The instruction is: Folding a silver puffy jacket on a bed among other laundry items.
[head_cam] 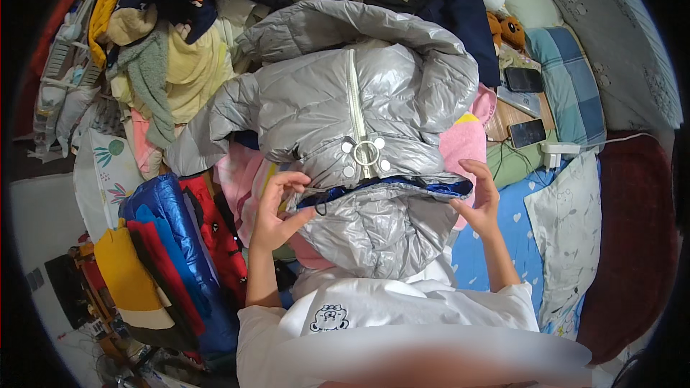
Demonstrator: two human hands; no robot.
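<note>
A silver puffer jacket (307,102) lies spread in front of me, its pale zipper (354,97) running down the middle. A metal ring (366,153) sits near the zipper's lower end, among several white snaps. Dark blue lining (388,186) shows in the gap at the hem, and more silver fabric (377,231) bulges below it towards my lap. My left hand (279,207) is at the left end of this gap, thumb and fingers apart, near a black cord loop (321,208). At the right end, my right hand (481,202) has its fingers spread, the thumb by the edge.
Folded clothes (143,280) are stacked on the left, beside a blue puffer garment (167,226). Loose clothes (188,75) pile up at the upper left. Phones (527,133) and a white charger (552,153) with cables lie right, near a checked pillow (566,91).
</note>
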